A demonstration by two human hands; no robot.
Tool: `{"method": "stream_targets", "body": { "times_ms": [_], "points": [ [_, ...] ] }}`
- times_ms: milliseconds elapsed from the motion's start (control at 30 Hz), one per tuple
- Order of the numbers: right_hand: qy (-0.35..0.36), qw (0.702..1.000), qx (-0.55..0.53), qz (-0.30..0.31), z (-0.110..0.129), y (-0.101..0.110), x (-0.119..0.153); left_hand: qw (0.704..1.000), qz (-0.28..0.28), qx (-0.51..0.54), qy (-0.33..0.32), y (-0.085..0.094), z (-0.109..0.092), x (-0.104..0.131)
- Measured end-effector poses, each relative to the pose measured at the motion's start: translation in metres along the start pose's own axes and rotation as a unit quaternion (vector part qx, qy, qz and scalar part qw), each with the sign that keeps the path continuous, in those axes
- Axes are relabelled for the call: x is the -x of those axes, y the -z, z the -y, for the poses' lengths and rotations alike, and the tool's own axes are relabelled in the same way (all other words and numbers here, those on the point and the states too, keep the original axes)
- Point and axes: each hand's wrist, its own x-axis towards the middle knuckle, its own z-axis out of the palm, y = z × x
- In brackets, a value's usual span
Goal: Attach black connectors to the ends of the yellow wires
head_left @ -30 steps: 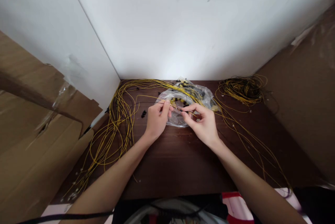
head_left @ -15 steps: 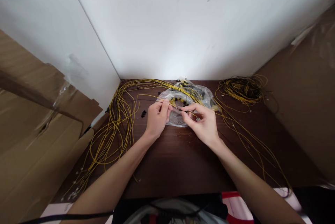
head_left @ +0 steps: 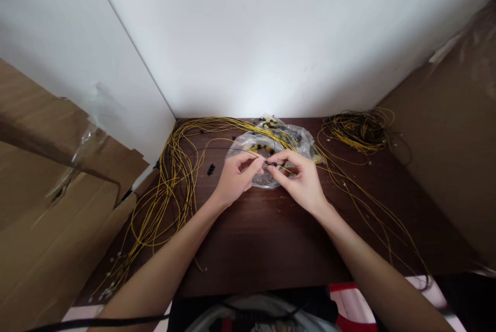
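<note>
My left hand (head_left: 238,174) pinches the ends of a thin black wire (head_left: 225,149) and a yellow wire at the middle of the table. Right beside it, my right hand (head_left: 297,174) holds a small black connector (head_left: 272,164) between thumb and fingertips, with a yellow wire running back under the palm. The fingertips of both hands nearly meet. Behind and beneath them lies a clear plastic bag (head_left: 265,181) with black and yellow parts in it.
A long bundle of yellow wires (head_left: 170,166) spreads over the left side. A coil of yellow and black wire (head_left: 358,133) lies at the back right. Small black pieces (head_left: 211,169) sit left of my hands. Cardboard (head_left: 70,192) stands at the left, a white wall (head_left: 256,37) behind.
My left hand has moved right, up to the connector in my right hand, bringing the wire ends along. The view has shifted slightly.
</note>
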Motion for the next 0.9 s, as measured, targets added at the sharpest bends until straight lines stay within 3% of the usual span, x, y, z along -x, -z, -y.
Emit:
{"method": "stream_targets", "body": {
  "times_ms": [100,300,467,633,800,900],
  "points": [
    [0.004,1.000,0.003,0.008,0.000,0.001,-0.001,0.999,-0.009,-0.030,-0.016,0.002,0.000,-0.001],
    [0.007,0.999,0.030,0.017,-0.002,-0.001,-0.001,0.974,-0.038,-0.186,-0.124,0.005,0.004,-0.003],
    [0.050,0.994,0.097,-0.003,0.000,-0.003,0.003,0.965,-0.058,-0.207,-0.147,0.000,0.001,0.000],
    [0.063,0.990,0.121,-0.034,0.003,-0.004,0.005,0.978,-0.097,-0.151,-0.106,-0.003,0.004,-0.001],
    [0.060,0.989,0.118,-0.069,0.004,-0.002,0.005,0.982,-0.180,0.037,-0.033,0.006,0.003,-0.006],
    [0.059,0.991,0.109,-0.051,0.003,-0.003,0.005,0.981,-0.175,0.077,-0.021,0.010,-0.003,-0.007]
  ]
}}
